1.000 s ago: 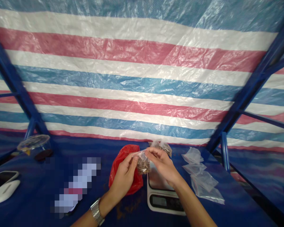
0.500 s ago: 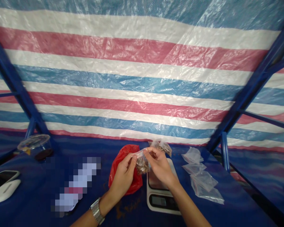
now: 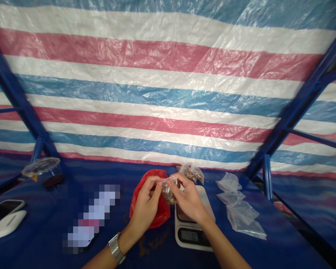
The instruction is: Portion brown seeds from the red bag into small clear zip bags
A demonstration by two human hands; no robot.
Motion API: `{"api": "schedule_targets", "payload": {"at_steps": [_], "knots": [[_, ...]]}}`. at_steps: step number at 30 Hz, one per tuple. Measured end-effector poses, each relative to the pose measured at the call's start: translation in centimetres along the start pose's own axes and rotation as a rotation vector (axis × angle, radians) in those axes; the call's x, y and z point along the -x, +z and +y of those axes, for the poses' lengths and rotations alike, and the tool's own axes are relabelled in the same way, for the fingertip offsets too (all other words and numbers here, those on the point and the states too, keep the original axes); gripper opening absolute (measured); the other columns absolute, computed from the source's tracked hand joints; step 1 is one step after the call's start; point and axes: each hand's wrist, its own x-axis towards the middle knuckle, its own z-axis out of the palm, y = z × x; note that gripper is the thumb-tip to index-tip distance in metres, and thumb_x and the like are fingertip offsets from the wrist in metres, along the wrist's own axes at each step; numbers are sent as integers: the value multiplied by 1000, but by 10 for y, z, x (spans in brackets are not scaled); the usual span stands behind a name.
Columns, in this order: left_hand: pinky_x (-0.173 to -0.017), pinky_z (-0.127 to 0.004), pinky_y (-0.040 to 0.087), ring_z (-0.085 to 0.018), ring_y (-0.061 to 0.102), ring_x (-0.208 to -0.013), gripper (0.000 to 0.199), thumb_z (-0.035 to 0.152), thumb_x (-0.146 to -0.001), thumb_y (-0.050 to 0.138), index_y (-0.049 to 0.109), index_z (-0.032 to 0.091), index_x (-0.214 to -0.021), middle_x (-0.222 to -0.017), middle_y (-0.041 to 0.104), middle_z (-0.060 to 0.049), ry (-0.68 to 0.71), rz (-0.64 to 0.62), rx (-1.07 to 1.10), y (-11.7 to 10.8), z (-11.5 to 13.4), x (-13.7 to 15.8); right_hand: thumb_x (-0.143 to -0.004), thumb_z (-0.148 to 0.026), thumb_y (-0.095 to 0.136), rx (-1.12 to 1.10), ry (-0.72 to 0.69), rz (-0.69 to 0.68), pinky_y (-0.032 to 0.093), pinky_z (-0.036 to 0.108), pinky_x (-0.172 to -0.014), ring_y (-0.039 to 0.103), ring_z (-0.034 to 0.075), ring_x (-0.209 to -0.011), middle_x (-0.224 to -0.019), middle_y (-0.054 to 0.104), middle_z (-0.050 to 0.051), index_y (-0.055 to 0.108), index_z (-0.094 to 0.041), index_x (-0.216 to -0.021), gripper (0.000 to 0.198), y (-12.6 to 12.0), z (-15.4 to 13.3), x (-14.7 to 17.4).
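Observation:
Between my two hands is a small clear zip bag [image 3: 168, 193] with brown dried bits in it. My left hand [image 3: 146, 200] pinches the left end of its top edge, thumb against fingers. At the other end of that edge, my right hand [image 3: 189, 196] pinches it the same way. The bag hangs upright above the gap between a red plastic bag [image 3: 138, 198] and a digital kitchen scale [image 3: 180, 220]. My right hand and wrist hide part of the scale's plate and display side.
Filled zip bags [image 3: 196, 174] lie behind the scale. Several flat zip bags [image 3: 242, 211] overlap to its right. Leftward are a blurred-out object [image 3: 93, 220], a white case [image 3: 8, 225], a phone [image 3: 7, 209] and a clear round tub [image 3: 42, 172]. A striped tarp [image 3: 162, 89] hangs behind.
Both hands stay on the bag's top edge. That edge now looks straighter and flatter between my fingers, and my hands have shifted slightly. The view has moved a little.

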Motion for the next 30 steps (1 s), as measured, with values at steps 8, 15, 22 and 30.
{"api": "schedule_targets", "payload": {"at_steps": [8,15,22,30], "knots": [[-87,-29,55,-18,68,-94,23,40,-103,48,62,21,-104,-106,71,-6,26,-74,-68,-2,7,3,-92,-32,68,61,-149,24,46,31,-78,61,19,-80,-84,69,2,69,-23,-82,13,7,4,4],[-81,-28,56,-19,68,-89,22,39,-102,50,63,21,-99,-97,72,-5,79,-29,-71,-1,9,6,-91,-34,69,-27,-103,29,45,29,-71,58,17,-75,-80,65,1,64,-23,-78,18,10,-1,7],[-64,-25,53,-18,65,-68,23,37,-97,55,65,22,-81,-59,59,2,47,3,-72,-6,7,5,-89,-42,74,-47,-20,-140,49,31,-76,65,19,-79,-82,73,3,75,-22,-80,21,-9,-8,3],[-71,-31,57,-20,69,-76,36,38,-101,51,65,22,-130,-97,75,-8,171,34,-222,-4,9,21,-90,-56,66,-18,50,304,53,37,-86,71,26,-95,-100,79,8,79,-21,-97,38,-76,21,-19]]}}
